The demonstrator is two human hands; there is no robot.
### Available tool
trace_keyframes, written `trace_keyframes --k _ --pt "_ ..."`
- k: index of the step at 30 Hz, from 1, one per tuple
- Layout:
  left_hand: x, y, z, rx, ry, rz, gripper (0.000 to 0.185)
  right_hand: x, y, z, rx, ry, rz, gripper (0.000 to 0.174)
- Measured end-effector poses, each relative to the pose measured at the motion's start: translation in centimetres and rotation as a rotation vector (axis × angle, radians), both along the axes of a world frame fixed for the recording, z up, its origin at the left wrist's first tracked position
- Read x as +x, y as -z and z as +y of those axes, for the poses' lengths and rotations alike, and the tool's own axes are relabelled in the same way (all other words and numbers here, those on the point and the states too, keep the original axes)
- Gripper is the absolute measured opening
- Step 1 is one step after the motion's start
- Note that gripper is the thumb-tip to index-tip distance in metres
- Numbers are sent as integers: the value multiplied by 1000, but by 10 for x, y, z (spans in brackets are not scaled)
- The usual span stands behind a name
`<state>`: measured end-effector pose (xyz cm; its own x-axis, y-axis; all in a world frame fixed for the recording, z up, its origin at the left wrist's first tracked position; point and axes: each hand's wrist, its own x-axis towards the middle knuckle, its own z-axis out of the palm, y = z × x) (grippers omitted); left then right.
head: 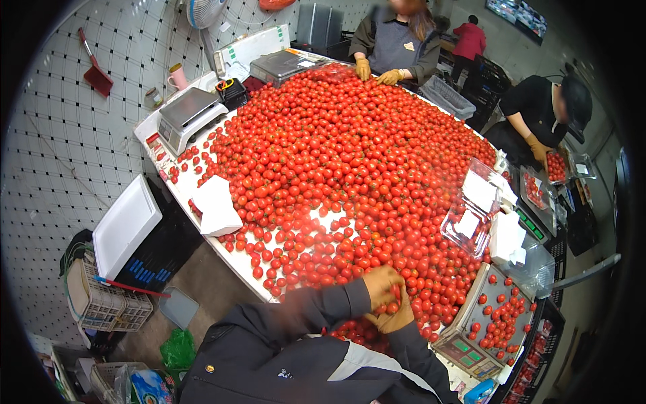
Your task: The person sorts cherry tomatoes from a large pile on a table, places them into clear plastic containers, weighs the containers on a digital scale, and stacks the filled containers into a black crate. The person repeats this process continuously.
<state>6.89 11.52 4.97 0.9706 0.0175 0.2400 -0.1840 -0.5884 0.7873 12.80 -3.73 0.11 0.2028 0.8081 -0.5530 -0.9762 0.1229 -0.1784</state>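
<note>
A broad heap of red cherry tomatoes (323, 146) covers the white table before me. My left hand (382, 286), in a tan glove, is bent over the near edge of the heap, its fingertips mostly hidden. Just below it, my right hand (397, 317), gloved the same way, curls upward with its fingers meeting the left ones. A few tomatoes (391, 307) show between the two hands, seemingly in the right palm. More tomatoes (353, 331) lie close to my body, partly covered by my sleeves.
A scale (462, 348) with loose tomatoes on its pan stands at right. Clear plastic boxes (467, 224) lie beyond it. Another scale (189, 113) sits at the far left, and a white foam block (217, 206) nearer. Two co-workers' gloved hands (388, 77) (539, 149) work across and right.
</note>
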Motion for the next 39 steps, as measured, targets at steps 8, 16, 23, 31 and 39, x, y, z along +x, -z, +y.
trace_keyframes --k 8,16,23,31,39 --pt "-19 -14 53 -231 -335 -5 30 -3 -10 -9 167 115 145 43" --pt "-34 93 218 515 -1050 711 54 -11 -17 -9 127 21 109 44" --pt "-60 119 231 296 -818 500 53 -12 -21 -9 129 21 98 44" --pt "-46 101 246 -1805 -763 31 34 -12 -27 -19 78 38 37 47" --pt "-53 105 210 -384 -522 -117 53 -13 -19 -23 84 6 6 47"
